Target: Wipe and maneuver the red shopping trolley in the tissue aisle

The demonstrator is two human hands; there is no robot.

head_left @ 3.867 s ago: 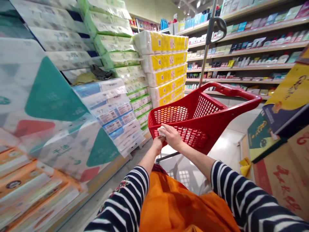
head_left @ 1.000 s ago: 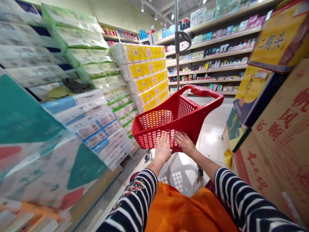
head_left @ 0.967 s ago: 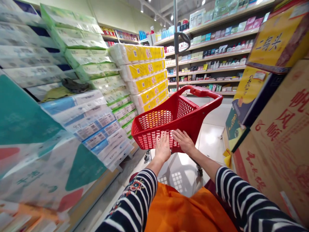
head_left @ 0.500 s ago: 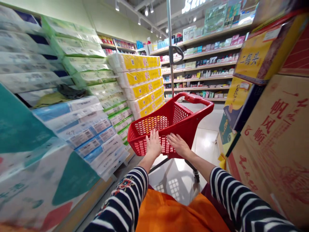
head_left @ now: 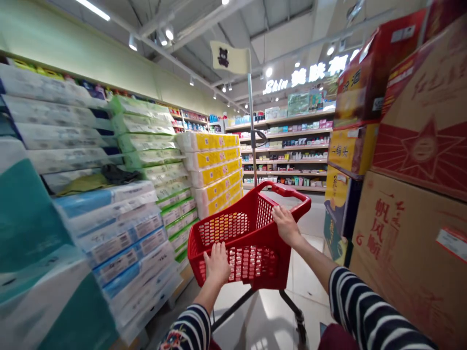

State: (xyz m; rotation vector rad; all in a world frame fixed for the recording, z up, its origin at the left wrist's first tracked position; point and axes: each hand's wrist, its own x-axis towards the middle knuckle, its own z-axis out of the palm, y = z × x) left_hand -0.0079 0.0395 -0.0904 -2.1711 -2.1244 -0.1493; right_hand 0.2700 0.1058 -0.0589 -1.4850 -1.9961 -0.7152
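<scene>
Cart: The red cart (head_left: pixel 255 237) stood near 6 o'clock on the view's clock face, its basket on dark legs and its handle (head_left: pixel 288 191) near 4 o'clock. Inside the basket, only bare mesh showed.
What had changed: Half a second earlier both hands were close together by the mesh of the near side; now they had parted, the left towards the basket's low end, the right up towards the handle. The view had tipped upward too (ceiling lights and the flag (head_left: pixel 231 57) at 12 o'clock had come in).
What that meant: In my judgement, contact was now spread along the cart's length — likely steadier than two hands side by side.
Left fingers: At about half past 6, the left hand (head_left: pixel 217 265) lay back uppermost at the near rim, fingers moderately spread and nearly straight, apparently touching, with nothing seen in the palm.
Right fingers: At about 4 o'clock, the right hand (head_left: pixel 286 226) reached over the upper rim, fingers close together and slightly bent; the thumb was hidden, so how firmly it gripped could not be told.
Aisle: Yellow-and-white packs (head_left: pixel 219 170) were stacked at 9 o'clock, well short of the left edge; cartons (head_left: pixel 416 218) rose around 3 o'clock.
</scene>
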